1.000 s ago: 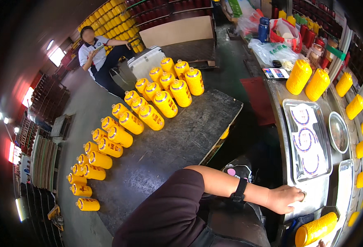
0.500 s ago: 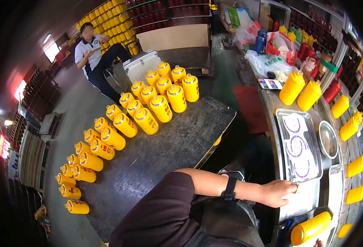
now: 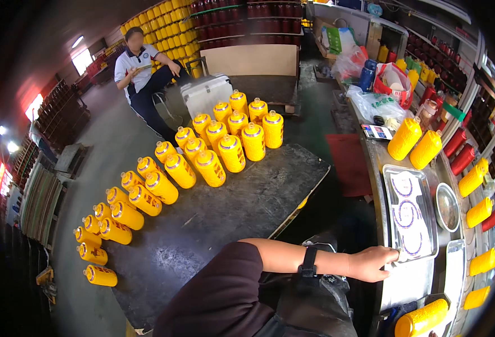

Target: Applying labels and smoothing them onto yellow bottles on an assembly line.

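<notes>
My left hand (image 3: 373, 264), with a black band on its wrist, reaches across to the workbench on the right. Its fingers are pinched together at the near left corner of a shallow metal tray (image 3: 434, 236); what they grip, if anything, is too small to make out. In the tray lie white sheets (image 3: 409, 216) with purple ring-shaped patterns. Below my hand, by the lower edge, a yellow bottle (image 3: 421, 318) lies tilted in a dark holder. My right hand is not visible.
A round metal bowl (image 3: 447, 208) is right of the tray. Two yellow bottles (image 3: 404, 139) and a phone (image 3: 377, 132) are behind it. Many yellow bottles (image 3: 210, 168) stand on the black table (image 3: 230, 216). A person (image 3: 140, 67) sits beyond, near a silver case (image 3: 207, 94).
The whole view has shifted, so most things appear lower. My left hand stays by the tray's corner. Fingertips at the lower right have gone out of view. The seated person's hand has dropped toward the knee.
</notes>
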`<action>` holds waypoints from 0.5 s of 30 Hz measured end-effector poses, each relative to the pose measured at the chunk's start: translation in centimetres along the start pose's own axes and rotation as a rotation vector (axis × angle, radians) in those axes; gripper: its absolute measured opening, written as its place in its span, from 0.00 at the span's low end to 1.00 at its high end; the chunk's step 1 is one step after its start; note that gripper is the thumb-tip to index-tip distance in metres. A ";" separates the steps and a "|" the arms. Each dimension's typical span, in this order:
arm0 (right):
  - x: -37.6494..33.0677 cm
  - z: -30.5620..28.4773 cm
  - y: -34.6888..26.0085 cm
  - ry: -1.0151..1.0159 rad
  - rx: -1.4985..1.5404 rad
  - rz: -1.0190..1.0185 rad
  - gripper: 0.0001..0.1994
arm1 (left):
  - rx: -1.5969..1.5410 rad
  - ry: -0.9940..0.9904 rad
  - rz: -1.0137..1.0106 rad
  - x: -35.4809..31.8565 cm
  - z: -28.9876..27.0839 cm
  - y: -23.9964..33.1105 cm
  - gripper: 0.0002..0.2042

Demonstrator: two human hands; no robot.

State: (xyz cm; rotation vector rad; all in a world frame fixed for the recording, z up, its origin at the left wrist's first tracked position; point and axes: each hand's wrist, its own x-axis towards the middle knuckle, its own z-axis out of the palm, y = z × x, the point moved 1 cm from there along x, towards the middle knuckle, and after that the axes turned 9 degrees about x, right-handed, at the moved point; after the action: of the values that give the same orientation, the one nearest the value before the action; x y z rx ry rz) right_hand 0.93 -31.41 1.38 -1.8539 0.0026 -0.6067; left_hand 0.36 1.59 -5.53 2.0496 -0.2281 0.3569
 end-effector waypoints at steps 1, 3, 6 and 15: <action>0.0 -0.2 -0.2 -0.001 -0.004 0.006 0.06 | -0.002 0.024 0.009 -0.1 0.0 0.0 0.12; 0.0 -0.4 -0.9 0.000 -0.011 0.018 0.06 | -0.007 0.041 0.022 -0.2 0.1 -0.1 0.12; -0.4 -0.6 -2.2 0.002 -0.106 -0.095 0.06 | -0.016 0.067 0.029 -0.4 0.0 -0.1 0.12; 0.3 -2.6 0.5 0.027 -0.033 -0.084 0.06 | -0.106 0.154 0.033 -1.0 -1.1 -0.2 0.11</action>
State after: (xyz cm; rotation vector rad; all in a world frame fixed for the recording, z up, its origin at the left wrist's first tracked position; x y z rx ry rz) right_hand 0.29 -34.01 1.66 -1.8847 -0.0481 -0.6934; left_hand -0.71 2.71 -5.55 1.9062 -0.1824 0.5102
